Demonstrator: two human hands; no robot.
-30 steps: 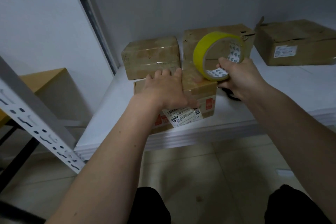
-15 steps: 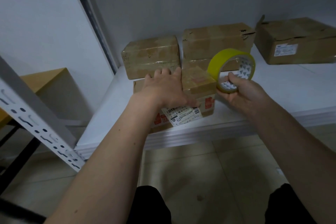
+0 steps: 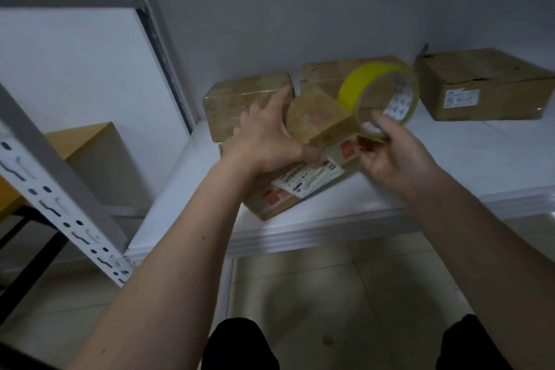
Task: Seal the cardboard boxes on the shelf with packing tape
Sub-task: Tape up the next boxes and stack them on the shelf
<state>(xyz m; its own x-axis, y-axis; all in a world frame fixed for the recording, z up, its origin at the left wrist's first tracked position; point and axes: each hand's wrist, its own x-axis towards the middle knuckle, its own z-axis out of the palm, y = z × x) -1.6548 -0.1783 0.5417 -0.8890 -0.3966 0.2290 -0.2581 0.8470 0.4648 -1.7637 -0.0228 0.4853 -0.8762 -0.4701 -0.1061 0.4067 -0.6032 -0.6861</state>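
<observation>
At frame centre the left hand (image 3: 264, 138) presses flat, fingers straight, on the skewed front box (image 3: 303, 165); the right hand (image 3: 393, 156) grips the yellow tape roll (image 3: 380, 96) just right of it; the turning box could wrinkle the tape.

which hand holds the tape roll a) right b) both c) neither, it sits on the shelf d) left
a: the right hand grips the yellow tape roll by its lower rim, raised above the shelf, while the left hand lies spread on the front box.
</observation>
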